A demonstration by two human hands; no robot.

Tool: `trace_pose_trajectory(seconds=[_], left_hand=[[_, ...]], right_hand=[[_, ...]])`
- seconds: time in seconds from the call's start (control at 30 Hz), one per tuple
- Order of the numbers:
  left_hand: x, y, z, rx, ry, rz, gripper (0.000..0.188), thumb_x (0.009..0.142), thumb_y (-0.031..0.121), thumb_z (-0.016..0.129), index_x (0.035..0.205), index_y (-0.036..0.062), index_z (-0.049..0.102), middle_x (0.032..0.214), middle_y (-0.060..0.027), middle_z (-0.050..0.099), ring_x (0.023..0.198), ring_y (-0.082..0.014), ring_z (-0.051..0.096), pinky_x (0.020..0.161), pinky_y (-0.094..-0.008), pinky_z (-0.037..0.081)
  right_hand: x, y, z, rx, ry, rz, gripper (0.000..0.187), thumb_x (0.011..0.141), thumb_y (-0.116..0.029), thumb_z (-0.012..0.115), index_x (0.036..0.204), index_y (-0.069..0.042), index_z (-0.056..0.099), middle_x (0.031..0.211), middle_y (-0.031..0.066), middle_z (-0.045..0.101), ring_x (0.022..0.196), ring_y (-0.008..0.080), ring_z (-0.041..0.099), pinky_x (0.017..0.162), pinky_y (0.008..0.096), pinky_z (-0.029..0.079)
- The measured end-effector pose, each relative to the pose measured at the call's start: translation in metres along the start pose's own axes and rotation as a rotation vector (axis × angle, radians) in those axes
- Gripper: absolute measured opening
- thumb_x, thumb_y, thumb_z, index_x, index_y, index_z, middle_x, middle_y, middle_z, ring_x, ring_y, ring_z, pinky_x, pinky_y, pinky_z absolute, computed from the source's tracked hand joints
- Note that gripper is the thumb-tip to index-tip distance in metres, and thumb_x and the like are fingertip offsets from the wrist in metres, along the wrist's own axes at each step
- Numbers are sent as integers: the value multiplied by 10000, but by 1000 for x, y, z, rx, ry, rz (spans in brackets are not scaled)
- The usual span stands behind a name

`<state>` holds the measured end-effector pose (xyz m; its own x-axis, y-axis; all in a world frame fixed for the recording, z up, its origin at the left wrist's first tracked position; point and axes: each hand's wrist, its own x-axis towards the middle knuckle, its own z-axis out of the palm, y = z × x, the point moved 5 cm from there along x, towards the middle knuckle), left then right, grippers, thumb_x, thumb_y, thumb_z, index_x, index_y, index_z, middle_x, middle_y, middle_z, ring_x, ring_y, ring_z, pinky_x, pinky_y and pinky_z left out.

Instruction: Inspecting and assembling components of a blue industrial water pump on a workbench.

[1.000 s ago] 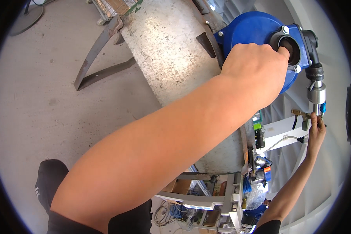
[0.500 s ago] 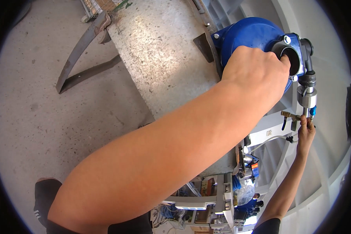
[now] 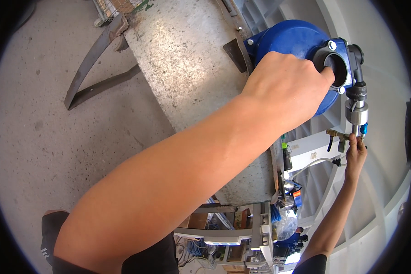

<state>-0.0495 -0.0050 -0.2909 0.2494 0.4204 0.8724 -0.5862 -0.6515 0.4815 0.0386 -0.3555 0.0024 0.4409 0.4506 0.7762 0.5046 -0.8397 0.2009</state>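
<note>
My left hand reaches across to a round blue metal housing. Its fingers are curled, and one digit lies at the mouth of the black round port on the housing's bolted flange. Whatever the other fingers may hold is hidden behind the hand. Below the port, a black elbow hose leads to a silver cylindrical coupling. My right hand pinches the thin metal pipe under that coupling, beside a brass valve with a black lever and a blue fitting.
A worn grey metal bench top runs beside the housing, with a bent steel leg over the concrete floor. Lower down stands a cluttered shelf unit with cables and a clear plastic bag. A thin hose hangs near my right hand.
My left hand has drawn back slightly to the left, and its digit sits less deep in the port. The right hand keeps its grip on the pipe; the view has shifted a little.
</note>
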Motion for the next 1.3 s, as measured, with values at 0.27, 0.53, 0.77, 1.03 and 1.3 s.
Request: trace_pose_trajectory(seconds=[0.27, 0.53, 0.77, 1.03, 1.3], left_hand=[[-1, 1, 0, 18, 0, -19, 358, 937, 82, 664, 1284, 163, 699, 798, -177, 773, 766, -359, 798, 650, -469, 626], [-1, 2, 2, 60, -8, -38, 464, 958, 154, 682, 1420, 201, 659, 728, -161, 748, 670, -374, 761, 624, -504, 616], [-1, 4, -1, 66, -31, -30, 473, 969, 94, 662, 1428, 207, 656, 686, -146, 691, 626, -362, 720, 604, -464, 576], [33, 32, -32, 34, -282, -167, 368, 950, 47, 736, 1310, 124, 730, 696, -75, 676, 560, -257, 669, 551, -380, 546], [137, 66, -47, 72, -476, -212, 249, 991, 9, 747, 1240, 18, 746, 1143, -110, 686, 1018, -290, 687, 868, -383, 583]], right_hand=[[-1, -3, 0, -26, 1, -27, 459, 1050, -451, 776, 938, -12, 701, 809, -47, 513, 759, 88, 400, 671, 268, 322], [-9, -16, 6, 0, 9, 21, 440, 1039, -414, 798, 935, 4, 707, 785, -57, 520, 743, 73, 420, 659, 267, 340], [-21, -35, 14, 230, -52, -5, 365, 982, -293, 862, 902, 21, 694, 800, -33, 527, 726, 76, 468, 647, 288, 369], [-26, -50, 12, 126, -43, 54, 574, 842, -268, 948, 840, 61, 478, 835, 80, 405, 703, 225, 352, 612, 374, 315], [-23, -46, 6, 275, -155, 28, 391, 708, -107, 974, 925, -3, 666, 979, 145, 537, 780, 342, 592, 687, 418, 510]])
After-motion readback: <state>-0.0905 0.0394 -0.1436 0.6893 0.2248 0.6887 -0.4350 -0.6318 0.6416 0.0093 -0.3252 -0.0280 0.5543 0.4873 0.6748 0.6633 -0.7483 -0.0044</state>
